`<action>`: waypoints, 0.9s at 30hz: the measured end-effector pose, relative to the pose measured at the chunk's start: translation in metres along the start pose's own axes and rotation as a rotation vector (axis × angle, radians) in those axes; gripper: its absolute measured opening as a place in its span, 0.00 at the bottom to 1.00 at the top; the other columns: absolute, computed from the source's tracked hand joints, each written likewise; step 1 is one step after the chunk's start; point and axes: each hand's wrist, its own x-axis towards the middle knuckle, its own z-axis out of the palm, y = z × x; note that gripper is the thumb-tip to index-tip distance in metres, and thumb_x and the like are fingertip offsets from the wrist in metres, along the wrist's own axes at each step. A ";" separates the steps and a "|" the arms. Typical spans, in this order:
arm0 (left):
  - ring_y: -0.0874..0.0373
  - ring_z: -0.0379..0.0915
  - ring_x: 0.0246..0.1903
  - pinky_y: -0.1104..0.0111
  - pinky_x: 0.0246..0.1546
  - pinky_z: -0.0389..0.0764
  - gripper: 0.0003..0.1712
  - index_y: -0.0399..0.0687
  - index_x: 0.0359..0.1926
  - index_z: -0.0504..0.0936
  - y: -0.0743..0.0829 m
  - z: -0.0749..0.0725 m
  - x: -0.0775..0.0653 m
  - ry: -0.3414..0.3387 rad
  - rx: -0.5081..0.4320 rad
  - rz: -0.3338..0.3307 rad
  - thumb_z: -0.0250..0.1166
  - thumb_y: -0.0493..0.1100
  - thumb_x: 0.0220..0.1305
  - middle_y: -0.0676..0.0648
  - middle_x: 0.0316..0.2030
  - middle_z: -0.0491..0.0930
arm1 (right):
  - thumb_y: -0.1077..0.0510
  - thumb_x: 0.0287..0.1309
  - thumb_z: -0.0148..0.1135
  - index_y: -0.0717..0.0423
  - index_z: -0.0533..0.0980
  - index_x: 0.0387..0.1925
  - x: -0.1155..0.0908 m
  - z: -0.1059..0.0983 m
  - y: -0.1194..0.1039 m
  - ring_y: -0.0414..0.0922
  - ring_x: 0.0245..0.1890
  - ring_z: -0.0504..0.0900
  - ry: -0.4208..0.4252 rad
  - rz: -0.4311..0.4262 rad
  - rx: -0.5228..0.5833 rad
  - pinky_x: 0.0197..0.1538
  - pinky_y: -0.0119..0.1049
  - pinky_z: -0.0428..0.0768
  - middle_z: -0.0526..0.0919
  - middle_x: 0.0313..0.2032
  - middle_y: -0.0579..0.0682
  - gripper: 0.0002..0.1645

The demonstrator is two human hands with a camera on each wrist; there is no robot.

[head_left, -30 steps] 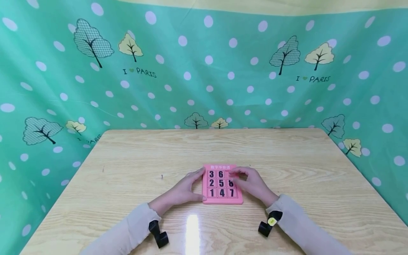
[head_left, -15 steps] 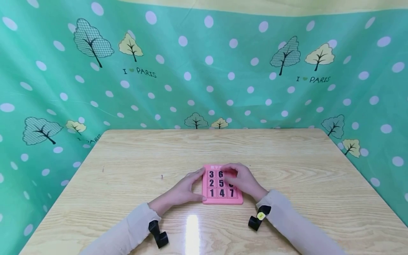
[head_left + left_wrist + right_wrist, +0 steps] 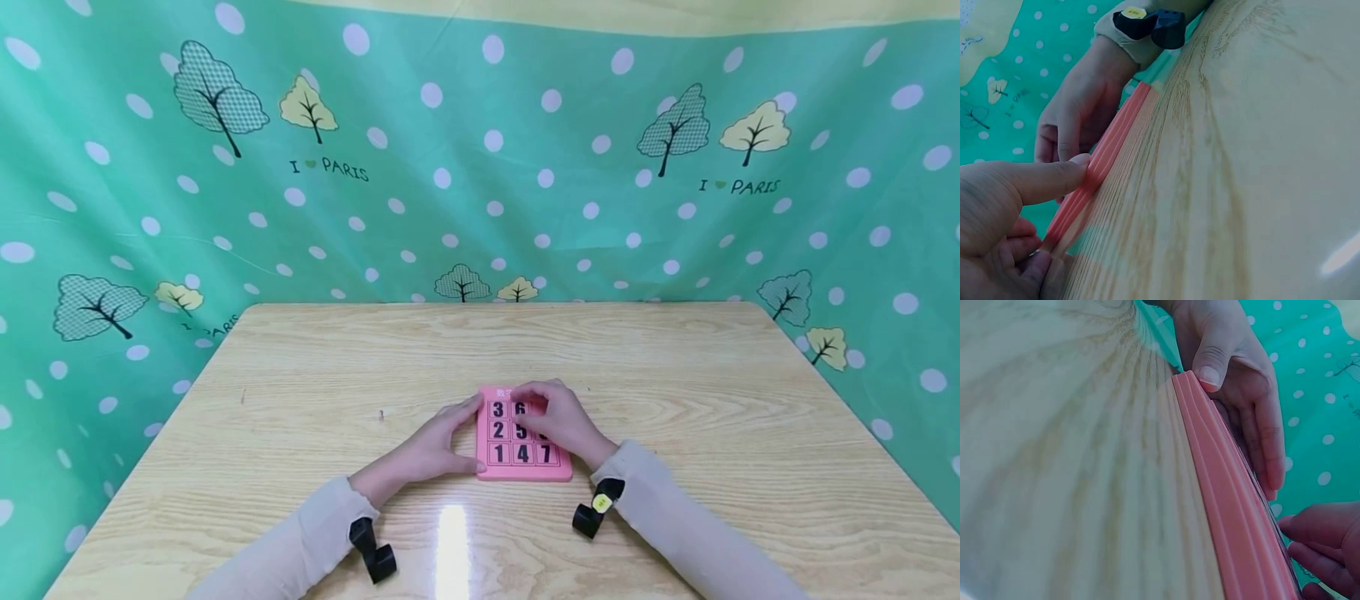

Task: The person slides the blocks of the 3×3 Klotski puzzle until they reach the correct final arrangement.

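A pink sliding number puzzle [image 3: 522, 473] lies flat on the table, black-numbered tiles in rows. Rows read 2 5 and 1 4 7 in the middle and bottom; the top row shows 3 and a partly covered 6. My left hand [image 3: 429, 448] grips the puzzle's left side in the head view, thumb at the lower corner, fingers near the upper one. My right hand [image 3: 558, 421] is over the upper right part, index finger and thumb bent toward the 6 and 5 tiles. It hides the top right cell and most of the 8. Whether its fingertips press a tile, I cannot tell.
The wooden table [image 3: 337, 358] extends around the puzzle. A green dotted curtain [image 3: 480, 167] with printed trees hangs behind it and at both sides. Each wrist wears a black camera mount [image 3: 372, 552]. Light reflects off the table near its front.
My right hand has moved left across the puzzle, from the top right cell toward the 6 tile. My left hand and the puzzle have stayed in place.
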 end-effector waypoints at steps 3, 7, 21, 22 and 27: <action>0.46 0.48 0.69 0.49 0.69 0.50 0.56 0.44 0.72 0.52 0.000 0.000 0.000 -0.005 -0.001 0.002 0.74 0.44 0.46 0.44 0.71 0.53 | 0.64 0.49 0.69 0.54 0.80 0.45 0.000 0.001 -0.002 0.46 0.50 0.75 -0.006 -0.005 0.014 0.58 0.45 0.73 0.81 0.44 0.47 0.18; 0.46 0.48 0.69 0.49 0.68 0.50 0.56 0.44 0.72 0.52 0.000 0.000 0.000 -0.006 -0.001 0.003 0.74 0.44 0.46 0.44 0.71 0.53 | 0.64 0.49 0.69 0.54 0.80 0.44 0.001 0.002 -0.003 0.46 0.50 0.76 -0.009 -0.007 0.019 0.57 0.45 0.74 0.82 0.44 0.47 0.17; 0.47 0.48 0.69 0.50 0.69 0.50 0.55 0.44 0.72 0.52 0.003 -0.001 -0.001 -0.006 0.011 0.010 0.74 0.44 0.47 0.45 0.71 0.53 | 0.65 0.49 0.69 0.52 0.81 0.41 0.003 0.007 -0.002 0.45 0.49 0.73 0.017 0.006 0.006 0.57 0.45 0.73 0.80 0.42 0.45 0.15; 0.47 0.48 0.69 0.50 0.69 0.50 0.55 0.44 0.72 0.52 0.003 -0.001 -0.001 -0.006 0.010 0.011 0.74 0.44 0.47 0.45 0.71 0.53 | 0.65 0.49 0.69 0.52 0.81 0.41 0.003 0.007 -0.002 0.45 0.50 0.74 0.016 0.004 0.008 0.57 0.46 0.73 0.80 0.42 0.45 0.15; 0.47 0.48 0.69 0.50 0.69 0.50 0.56 0.44 0.72 0.52 0.002 -0.001 -0.001 -0.005 0.009 0.018 0.74 0.44 0.47 0.45 0.71 0.53 | 0.64 0.48 0.69 0.52 0.81 0.41 0.003 0.007 -0.003 0.45 0.50 0.73 0.016 0.015 -0.001 0.57 0.45 0.73 0.80 0.42 0.45 0.15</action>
